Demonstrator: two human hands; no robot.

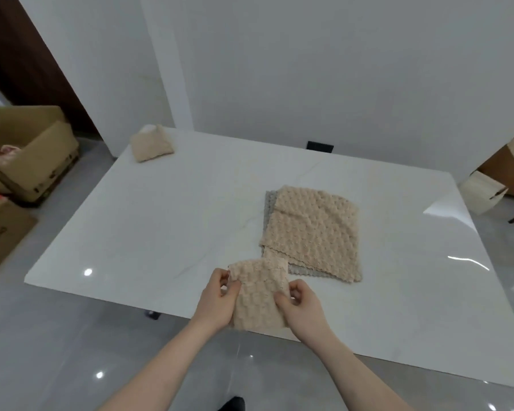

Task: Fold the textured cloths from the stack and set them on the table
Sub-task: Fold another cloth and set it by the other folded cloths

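Note:
A folded beige textured cloth is held over the near edge of the white table. My left hand pinches its left side near the top corner. My right hand grips its right edge. Just beyond it lies the stack of cloths, a beige one on top, laid flat, with a grey one showing underneath at its left and front edges. One folded beige cloth sits at the table's far left corner.
Open cardboard boxes stand on the floor to the left of the table. A white box and brown furniture are at the right. A wall runs behind the table, with a black socket.

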